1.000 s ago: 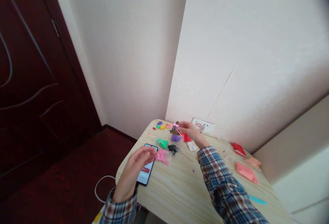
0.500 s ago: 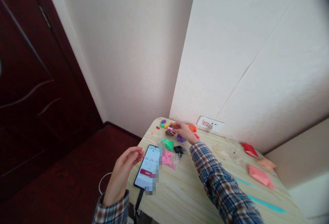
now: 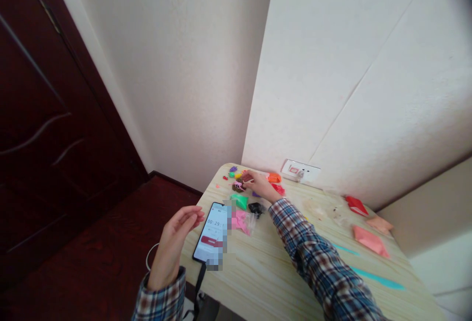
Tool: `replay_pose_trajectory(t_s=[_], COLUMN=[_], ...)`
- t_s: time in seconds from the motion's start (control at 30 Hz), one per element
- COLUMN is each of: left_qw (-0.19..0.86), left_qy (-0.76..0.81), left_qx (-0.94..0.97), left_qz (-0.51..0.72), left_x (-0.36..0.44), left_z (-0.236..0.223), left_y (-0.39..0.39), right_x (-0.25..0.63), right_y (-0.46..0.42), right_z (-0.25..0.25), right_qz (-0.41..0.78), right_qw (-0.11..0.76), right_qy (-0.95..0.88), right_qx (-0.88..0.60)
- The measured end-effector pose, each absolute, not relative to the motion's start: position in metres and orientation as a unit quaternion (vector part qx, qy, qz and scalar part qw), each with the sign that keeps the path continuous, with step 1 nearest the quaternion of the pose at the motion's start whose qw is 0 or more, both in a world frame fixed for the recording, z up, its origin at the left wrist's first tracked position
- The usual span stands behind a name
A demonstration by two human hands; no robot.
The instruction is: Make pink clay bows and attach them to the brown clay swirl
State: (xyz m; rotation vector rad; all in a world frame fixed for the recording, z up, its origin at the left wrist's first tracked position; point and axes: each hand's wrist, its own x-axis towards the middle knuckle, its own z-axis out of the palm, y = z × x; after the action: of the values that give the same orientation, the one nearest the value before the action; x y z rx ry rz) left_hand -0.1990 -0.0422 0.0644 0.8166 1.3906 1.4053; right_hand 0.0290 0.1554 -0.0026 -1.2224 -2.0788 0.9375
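Observation:
At the table's far corner sits a small brown and pink piece (image 3: 238,186) that looks like modelling clay. Just to its right is my right hand (image 3: 258,184), thumb and fingers apart, the fingertips close beside the piece; whether they touch it I cannot tell. Tiny purple (image 3: 233,168), green, yellow and red shaped pieces lie just beyond it. My left hand (image 3: 180,227) hovers empty by the table's left edge, fingers stretched and thumb near the fingertips. Next to it lies a phone (image 3: 210,232) showing a running timer.
Bags of green (image 3: 239,201), black (image 3: 255,209), pink (image 3: 241,221), orange (image 3: 274,178) and red clay crowd the table's far left. Toward the right lie red and salmon packets (image 3: 370,241) and turquoise strips (image 3: 378,278). A wall socket (image 3: 300,169) sits behind. A cable runs from the phone.
The view has shifted slightly. My right hand's fingers have drawn away from the brown and pink piece, which stands slightly further left. My left hand has stayed beside the phone.

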Motion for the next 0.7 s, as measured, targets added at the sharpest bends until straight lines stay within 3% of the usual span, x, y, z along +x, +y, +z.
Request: replay_pose_trajectory(t_s=[0.37,0.7], left_qw=[0.432,0.345], left_qy=[0.53,0.507], left_qx=[0.53,0.686], left_qz=[0.502,0.391], left_x=[-0.121,-0.016], left_z=[0.047,0.005], left_y=[-0.026,-0.008], right_x=[0.161,0.208], right_y=[0.087,-0.016], right_z=[0.034,-0.016], right_qz=[0.239,0.163], right_qw=[0.244,0.318], right_qy=[-0.782,-0.742], right_qx=[-0.522,-0.566])
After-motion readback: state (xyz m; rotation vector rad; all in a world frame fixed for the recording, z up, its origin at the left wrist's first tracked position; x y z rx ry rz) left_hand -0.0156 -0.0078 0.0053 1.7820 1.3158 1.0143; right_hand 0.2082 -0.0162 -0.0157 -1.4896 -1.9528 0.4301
